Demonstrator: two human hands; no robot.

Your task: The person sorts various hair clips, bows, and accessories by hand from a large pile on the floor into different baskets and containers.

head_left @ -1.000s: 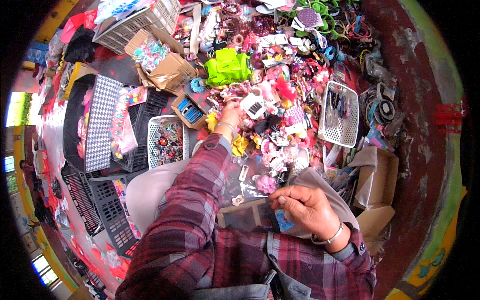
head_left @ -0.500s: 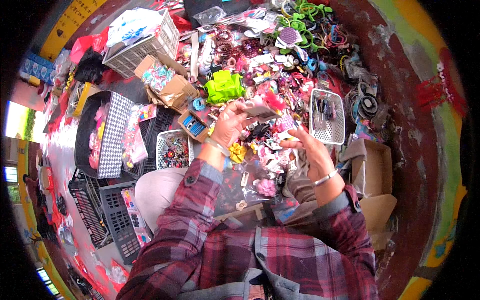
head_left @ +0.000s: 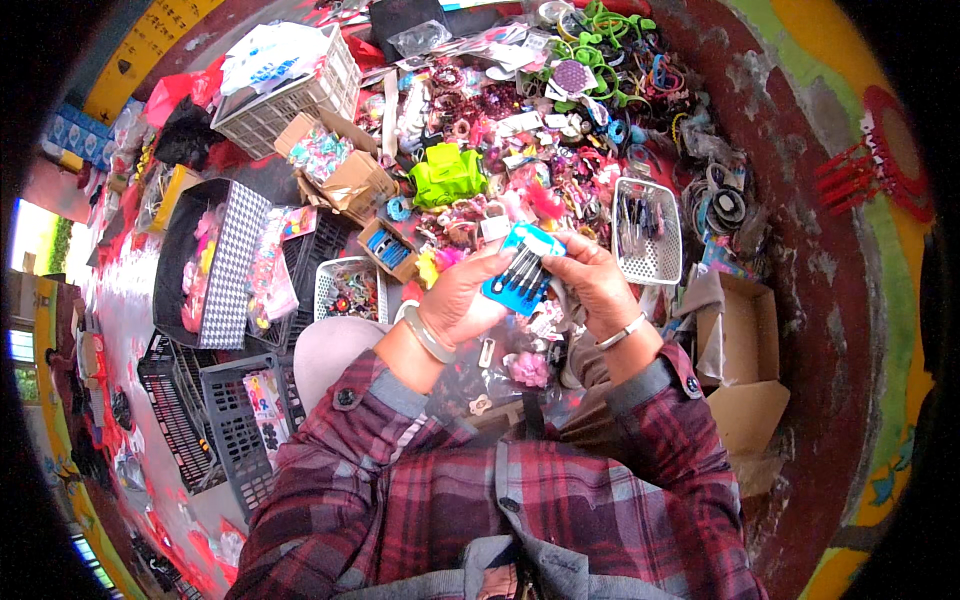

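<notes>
Both hands meet over the near edge of a big pile of hair accessories [head_left: 500, 130]. Between them is a blue card of black hairpins [head_left: 522, 268], its face turned up and the dark pins lying lengthwise on it. My left hand [head_left: 465, 300] grips the card's left edge, thumb on top and fingers hidden beneath. The thumb and fingers of my right hand [head_left: 597, 285] pinch its right edge. Yellow and pink pieces [head_left: 435, 262] show beside my left hand. Below the card, a pink flower [head_left: 527, 368] lies near my lap.
A white basket [head_left: 650, 272] stands right of the pile, an open cardboard box [head_left: 752, 330] nearer. To the left are a small white basket [head_left: 350, 268], a box of blue cards [head_left: 388, 250], a houndstooth bin [head_left: 232, 270] and a dark crate [head_left: 245, 385]. Green clips [head_left: 447, 175] lie beyond.
The card, earlier tilted edge-on in my left hand, has come nearer and now faces up. My right hand, open and apart before, has moved in and taken its right edge.
</notes>
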